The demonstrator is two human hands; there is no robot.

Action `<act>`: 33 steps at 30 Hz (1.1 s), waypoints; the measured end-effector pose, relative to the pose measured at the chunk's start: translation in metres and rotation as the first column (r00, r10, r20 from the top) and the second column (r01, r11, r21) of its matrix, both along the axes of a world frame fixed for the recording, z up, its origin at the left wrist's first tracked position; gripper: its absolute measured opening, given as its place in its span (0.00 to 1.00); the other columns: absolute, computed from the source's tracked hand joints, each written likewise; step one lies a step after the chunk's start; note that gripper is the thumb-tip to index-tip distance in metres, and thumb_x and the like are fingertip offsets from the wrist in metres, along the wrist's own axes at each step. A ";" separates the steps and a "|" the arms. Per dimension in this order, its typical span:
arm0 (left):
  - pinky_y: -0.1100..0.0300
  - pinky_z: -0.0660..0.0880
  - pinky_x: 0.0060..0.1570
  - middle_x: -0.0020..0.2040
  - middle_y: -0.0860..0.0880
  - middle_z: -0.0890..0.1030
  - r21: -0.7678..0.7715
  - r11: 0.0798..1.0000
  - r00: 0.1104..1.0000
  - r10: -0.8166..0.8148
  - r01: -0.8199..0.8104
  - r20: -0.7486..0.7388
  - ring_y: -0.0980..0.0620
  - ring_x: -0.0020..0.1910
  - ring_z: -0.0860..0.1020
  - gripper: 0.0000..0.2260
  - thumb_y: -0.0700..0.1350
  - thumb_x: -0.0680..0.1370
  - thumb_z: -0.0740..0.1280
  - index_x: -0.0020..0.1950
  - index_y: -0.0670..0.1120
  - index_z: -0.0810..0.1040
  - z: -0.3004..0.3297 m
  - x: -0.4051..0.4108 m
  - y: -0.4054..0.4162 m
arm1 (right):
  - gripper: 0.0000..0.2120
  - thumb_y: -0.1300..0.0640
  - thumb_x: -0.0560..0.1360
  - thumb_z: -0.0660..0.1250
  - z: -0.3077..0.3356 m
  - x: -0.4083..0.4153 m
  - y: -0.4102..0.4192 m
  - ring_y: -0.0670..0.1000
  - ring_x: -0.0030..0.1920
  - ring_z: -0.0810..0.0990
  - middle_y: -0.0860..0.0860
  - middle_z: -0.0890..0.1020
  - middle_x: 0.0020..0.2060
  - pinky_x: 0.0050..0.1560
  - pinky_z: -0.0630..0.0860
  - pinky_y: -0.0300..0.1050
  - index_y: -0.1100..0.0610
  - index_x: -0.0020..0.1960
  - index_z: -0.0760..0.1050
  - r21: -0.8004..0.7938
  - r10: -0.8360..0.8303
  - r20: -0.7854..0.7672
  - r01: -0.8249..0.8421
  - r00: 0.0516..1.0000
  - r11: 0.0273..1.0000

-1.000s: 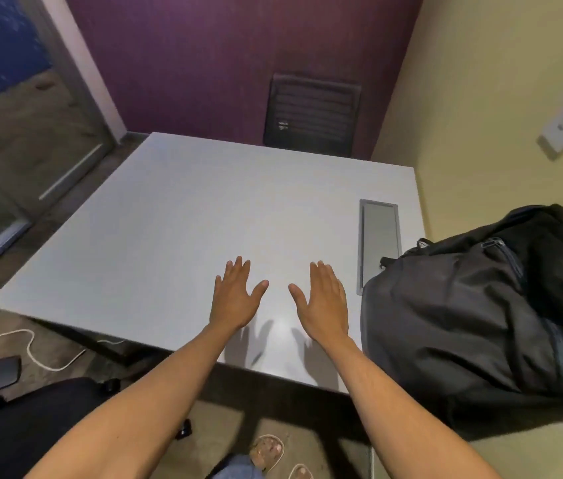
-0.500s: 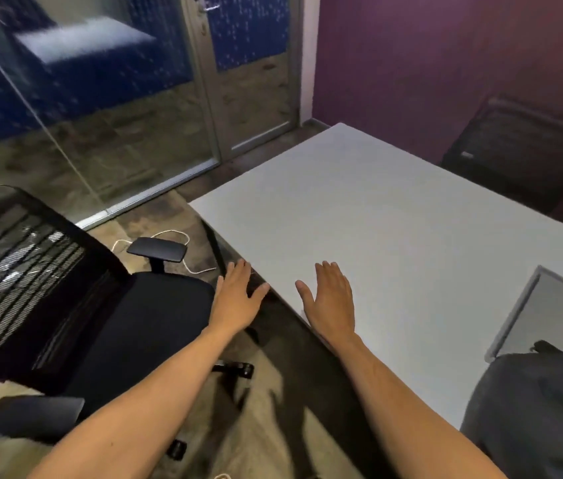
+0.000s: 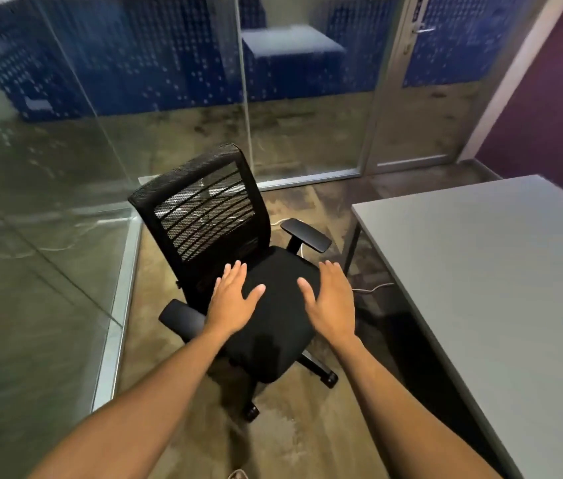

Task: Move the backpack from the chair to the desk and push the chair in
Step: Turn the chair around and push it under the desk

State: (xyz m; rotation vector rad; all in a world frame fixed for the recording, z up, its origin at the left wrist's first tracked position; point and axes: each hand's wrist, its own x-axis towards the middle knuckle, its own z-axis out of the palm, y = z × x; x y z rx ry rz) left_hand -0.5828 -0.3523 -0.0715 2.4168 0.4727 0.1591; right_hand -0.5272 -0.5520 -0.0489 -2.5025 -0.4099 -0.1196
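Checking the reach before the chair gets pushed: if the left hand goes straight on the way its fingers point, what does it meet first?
Most likely the chair's mesh backrest, just beyond the left hand; depth is uncertain.

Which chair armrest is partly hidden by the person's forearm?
The near armrest, beside the left hand; the far armrest toward the desk shows fully.

A grey bench (image 3: pixel 501 271) is standing at the right. On the mottled brown floor (image 3: pixel 307 433), a black office chair (image 3: pixel 266 326) is resting beside a white cable (image 3: pixel 373 288).
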 end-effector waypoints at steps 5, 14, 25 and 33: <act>0.50 0.49 0.79 0.81 0.50 0.55 -0.002 0.989 0.988 0.148 -0.148 0.035 0.52 0.81 0.47 0.33 0.59 0.80 0.60 0.80 0.46 0.56 0.003 -0.040 0.087 | 0.31 0.40 0.81 0.58 0.000 -0.017 0.096 0.56 0.78 0.60 0.57 0.68 0.75 0.77 0.57 0.53 0.60 0.75 0.65 0.057 0.108 -0.023 -0.107 0.994 0.993; 0.53 0.48 0.77 0.81 0.45 0.57 -0.047 0.925 0.923 0.379 -0.377 0.067 0.48 0.81 0.50 0.31 0.56 0.81 0.62 0.79 0.44 0.58 0.007 -0.107 0.210 | 0.31 0.40 0.81 0.58 -0.012 -0.048 0.233 0.56 0.79 0.58 0.57 0.67 0.76 0.76 0.55 0.50 0.61 0.76 0.64 0.062 0.319 -0.089 -0.314 0.944 0.947; 0.51 0.51 0.77 0.80 0.44 0.59 -0.073 0.826 0.821 0.563 -0.558 0.097 0.48 0.80 0.52 0.32 0.56 0.80 0.64 0.78 0.42 0.60 0.018 -0.149 0.313 | 0.25 0.43 0.80 0.62 -0.014 -0.062 0.366 0.60 0.67 0.71 0.59 0.76 0.63 0.68 0.67 0.53 0.61 0.68 0.69 0.120 0.473 -0.118 -0.460 0.873 0.880; 0.55 0.45 0.76 0.81 0.47 0.56 -0.064 0.836 0.831 0.549 -0.545 0.088 0.52 0.80 0.49 0.33 0.58 0.80 0.63 0.80 0.45 0.57 0.006 -0.112 0.408 | 0.26 0.42 0.79 0.63 -0.030 -0.020 0.468 0.59 0.68 0.71 0.59 0.75 0.66 0.67 0.68 0.54 0.60 0.68 0.68 0.101 0.430 -0.044 -0.424 0.902 0.900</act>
